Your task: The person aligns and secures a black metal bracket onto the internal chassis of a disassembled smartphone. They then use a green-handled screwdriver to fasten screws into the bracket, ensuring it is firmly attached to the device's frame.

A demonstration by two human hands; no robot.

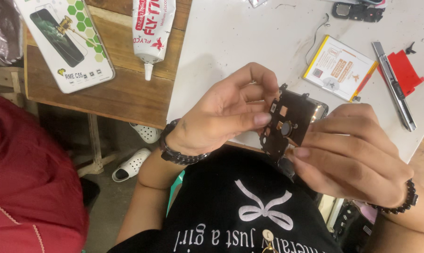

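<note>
Both my hands hold a small black phone inner frame point(294, 117) with cut-outs and a round lens-like part, above the edge of a white work mat point(230, 42). My left hand point(226, 110) grips its left side, thumb laid across the front. My right hand point(352, 152) pinches its right and lower edge. Both wrists wear dark bead bracelets.
On the mat lie a flat white-and-yellow phone battery point(339, 67), a metal utility knife point(393, 84), a red plastic piece point(405, 71) and a dark phone part point(357, 10). A white glue tube point(152, 28) and a screen-protector pack point(64, 40) rest on the wooden table. A person in red point(29, 178) sits at left.
</note>
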